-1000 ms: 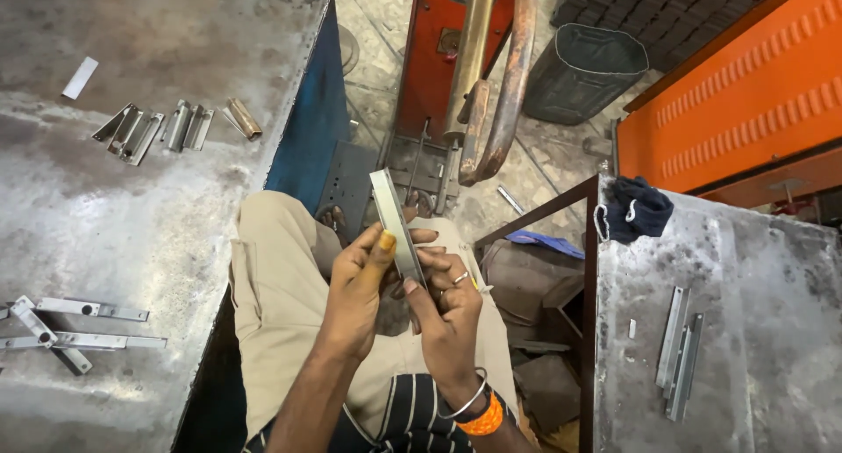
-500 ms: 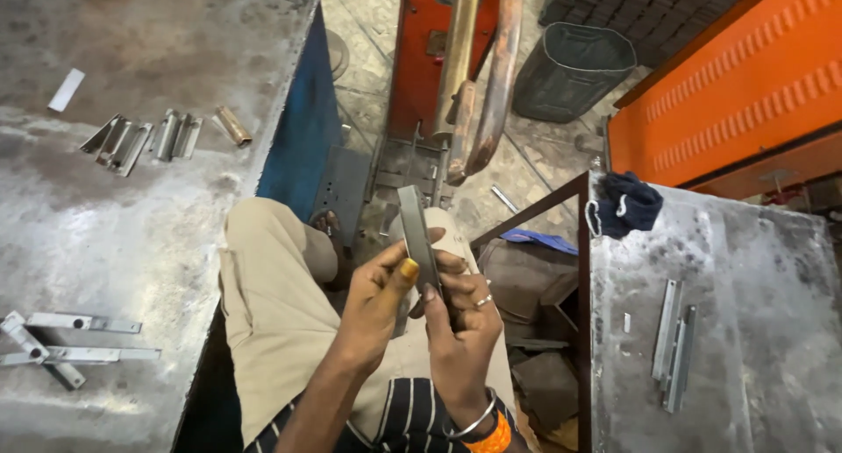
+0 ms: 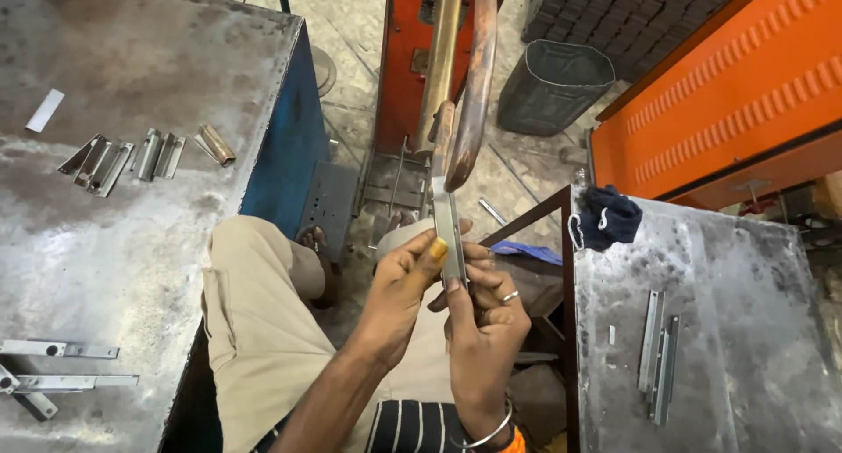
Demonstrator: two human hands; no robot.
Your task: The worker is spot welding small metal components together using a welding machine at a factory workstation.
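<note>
I hold a metal strip (image 3: 448, 234) upright between both hands, over my lap, its top end up between the two arms of the orange machine (image 3: 421, 58) ahead. My left hand (image 3: 405, 282) pinches the strip's left edge, thumb pressed to its face. My right hand (image 3: 487, 317) grips the lower end from the right, fingers curled tight around it. On the table (image 3: 158, 242) to my left lie short channels (image 3: 132, 155) in a loose row and longer bars (image 3: 53, 374) near the front edge. The right table (image 3: 745, 330) carries a few strips (image 3: 658, 356) and a dark cloth (image 3: 605, 218). A bin (image 3: 554, 85) stands on the floor beyond.
</note>
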